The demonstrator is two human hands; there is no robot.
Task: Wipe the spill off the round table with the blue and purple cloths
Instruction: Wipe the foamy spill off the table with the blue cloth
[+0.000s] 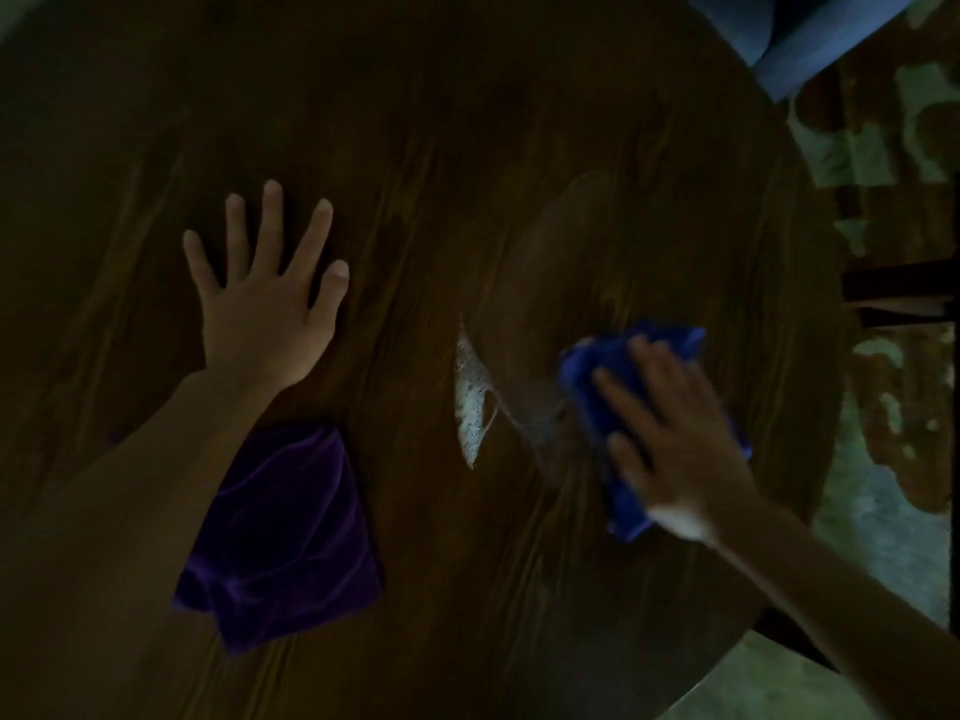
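Observation:
A dark wooden round table [467, 122] fills the view. A foamy white spill [471, 394] lies near its middle, with a damp smeared arc to its right. My right hand [675, 433] presses flat on the crumpled blue cloth [613, 376], just right of the spill, and looks motion-blurred. My left hand [265, 298] rests flat on the bare wood at the left, fingers spread, holding nothing. The purple cloth [291, 532] lies on the table below it, partly under my left forearm.
The table's right edge [826, 407] curves close to my right hand. Beyond it is a patterned floor [893, 459]. A blue seat or cushion [810, 39] sits at the top right, and a dark frame [898, 288] stands at the right.

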